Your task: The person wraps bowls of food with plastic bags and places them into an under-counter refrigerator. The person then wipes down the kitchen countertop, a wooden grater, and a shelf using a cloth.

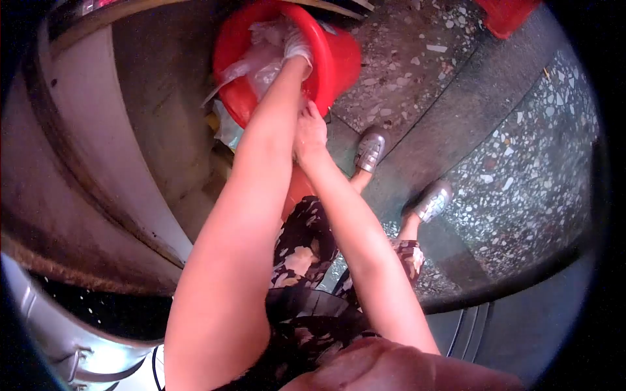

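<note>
A red plastic bucket [319,39] is tilted, its mouth turned toward me. Inside lies crumpled clear plastic [262,75], like a bag or film. My left hand [297,47], in a thin whitish glove, reaches into the bucket against this plastic; its fingers are mostly hidden. At the bucket's near rim, my bare right hand [310,133] is closed on the edge, fingertips on the red wall. The left forearm passes in front of part of the rim.
A pale curved panel [98,98] with a dark edge stands at the left. Beneath the bucket lies some light-coloured wrapping [227,127]. Another red object [507,16] is at the top right. My shoes [433,201] stand on the speckled stone floor [521,163]. Metal equipment [85,355] shows at lower left.
</note>
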Demonstrator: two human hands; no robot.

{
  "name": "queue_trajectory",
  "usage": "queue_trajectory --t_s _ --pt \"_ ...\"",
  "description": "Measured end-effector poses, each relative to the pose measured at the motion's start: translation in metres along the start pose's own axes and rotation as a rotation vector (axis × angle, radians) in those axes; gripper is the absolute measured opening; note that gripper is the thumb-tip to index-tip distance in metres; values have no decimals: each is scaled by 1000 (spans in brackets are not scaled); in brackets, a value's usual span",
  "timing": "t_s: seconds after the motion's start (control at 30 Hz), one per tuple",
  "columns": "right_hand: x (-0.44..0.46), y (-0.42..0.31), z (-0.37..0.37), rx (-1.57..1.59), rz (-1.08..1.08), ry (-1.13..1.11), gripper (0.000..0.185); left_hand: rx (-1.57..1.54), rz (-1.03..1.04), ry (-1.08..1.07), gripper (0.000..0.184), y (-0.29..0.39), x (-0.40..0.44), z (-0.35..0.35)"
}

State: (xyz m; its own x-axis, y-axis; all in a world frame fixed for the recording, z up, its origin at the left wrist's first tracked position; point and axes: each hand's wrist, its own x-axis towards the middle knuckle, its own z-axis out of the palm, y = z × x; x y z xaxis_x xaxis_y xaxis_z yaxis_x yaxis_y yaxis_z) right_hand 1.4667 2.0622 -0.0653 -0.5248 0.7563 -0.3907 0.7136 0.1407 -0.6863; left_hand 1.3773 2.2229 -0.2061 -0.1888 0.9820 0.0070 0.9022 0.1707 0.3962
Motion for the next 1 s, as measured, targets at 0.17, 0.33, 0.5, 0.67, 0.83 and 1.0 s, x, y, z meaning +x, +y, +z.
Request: queue_trajectory --t_s 0.17,0.33,0.5,0.67,0.83,1.0 --pt "0 0 -25 65 -54 -48 45 372 -245 -474 38 13 15 -48" --pt "5 -13 -51 542 157 -142 54 -701 -91 356 41 93 -25 -165" --pt "8 -25 -35 868 111 374 70 -837 -98 398 55 184 -83 -232" --pt "-73 14 -83 1450 351 412 54 -895 -17 360 59 230 -109 -228" --pt "-159 26 -142 2150 185 805 70 -743 -17 -40 48 252 -166 -211" --pt "-210 23 -160 1597 361 1245 39 -541 384 -359 40 303 -189 -246"
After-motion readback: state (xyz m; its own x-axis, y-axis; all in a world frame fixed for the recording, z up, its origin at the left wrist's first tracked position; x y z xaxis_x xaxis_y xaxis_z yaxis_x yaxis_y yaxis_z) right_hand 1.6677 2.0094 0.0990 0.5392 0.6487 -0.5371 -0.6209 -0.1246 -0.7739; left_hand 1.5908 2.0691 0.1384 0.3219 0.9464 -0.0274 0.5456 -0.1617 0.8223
